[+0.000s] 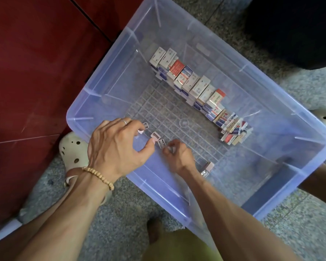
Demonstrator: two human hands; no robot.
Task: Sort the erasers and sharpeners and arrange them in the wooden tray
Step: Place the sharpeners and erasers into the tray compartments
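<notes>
A clear bluish plastic bin point(262, 87) lies on the floor; no wooden tray is in view. Boxed erasers point(194, 87) stand in a diagonal row along its far right side. Small metal sharpeners point(155, 136) lie in a short line near the bin's near left wall. My left hand point(117, 146) reaches over the rim, its fingertips touching the sharpener point(145, 127) at the left end of the line. Inside the bin, my right hand point(177, 155) pinches a sharpener point(172, 148) at the line's right end. Two more sharpeners point(207, 168) lie beside my right wrist.
A dark red cabinet point(36, 72) stands to the left. The floor point(120, 213) is speckled grey stone. My feet in white perforated clogs point(72, 147) sit beside the bin's left corner and at the right edge. A black object point(294, 31) fills the top right.
</notes>
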